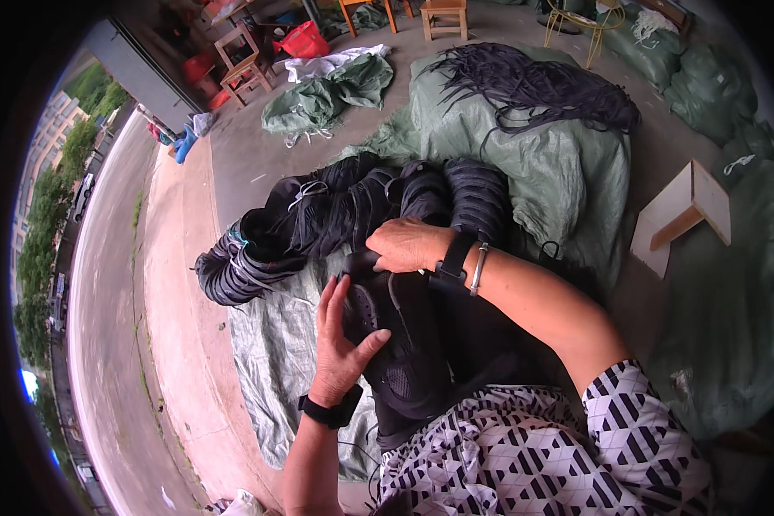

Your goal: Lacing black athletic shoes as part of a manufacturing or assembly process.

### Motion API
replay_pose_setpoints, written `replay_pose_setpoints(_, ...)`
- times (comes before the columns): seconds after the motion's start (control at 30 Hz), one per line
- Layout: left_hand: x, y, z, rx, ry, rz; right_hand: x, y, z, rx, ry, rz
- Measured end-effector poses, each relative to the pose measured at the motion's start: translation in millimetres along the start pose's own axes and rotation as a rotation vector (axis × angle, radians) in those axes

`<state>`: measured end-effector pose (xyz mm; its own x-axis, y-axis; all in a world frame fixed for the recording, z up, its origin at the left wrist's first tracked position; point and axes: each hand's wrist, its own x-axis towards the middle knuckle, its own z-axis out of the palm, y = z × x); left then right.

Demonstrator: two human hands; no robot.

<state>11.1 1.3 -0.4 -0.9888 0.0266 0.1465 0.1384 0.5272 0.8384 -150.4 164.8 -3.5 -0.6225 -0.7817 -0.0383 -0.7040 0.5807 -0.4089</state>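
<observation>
On my lap lies a black shoe upper [411,370] with mesh at the toe and a row of eyelets. My right hand [408,244] has its fingers curled round the upper's far, collar end. The fingertips beneath are partly hidden. Along the near left side of the shoe upper, my left hand [342,344] is spread, thumb apart and touching it. Just beyond my hands, several stacks of nested black shoe uppers [477,202] lie in a row. One stack [248,258] at the left shows pale lacing.
A heap of dark laces [533,86] tops a stuffed green woven sack [576,185]. A green sheet [275,361] covers the ground at left. To the right are an angled wooden board piece [688,211] and more green sacks [714,95]. Wooden stools [445,17] and a chair [239,64] stand behind.
</observation>
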Motion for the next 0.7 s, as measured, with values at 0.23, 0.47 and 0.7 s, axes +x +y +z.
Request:
replay_pose_setpoints(0.23, -11, 3, 17, 0.261, -0.029, 0.085, -16, 5, -3, 0.021, -0.202, 0.001)
replay_pose_setpoints(0.47, -15, -5, 23, 0.247, 0.037, 0.094, -41, 4, 22, 0.126, 0.364, -0.124)
replay_pose_setpoints(0.7, 13, 22, 15, 0.464, -0.093, 0.044, -49, 8, 16, 0.205, 0.207, -0.150)
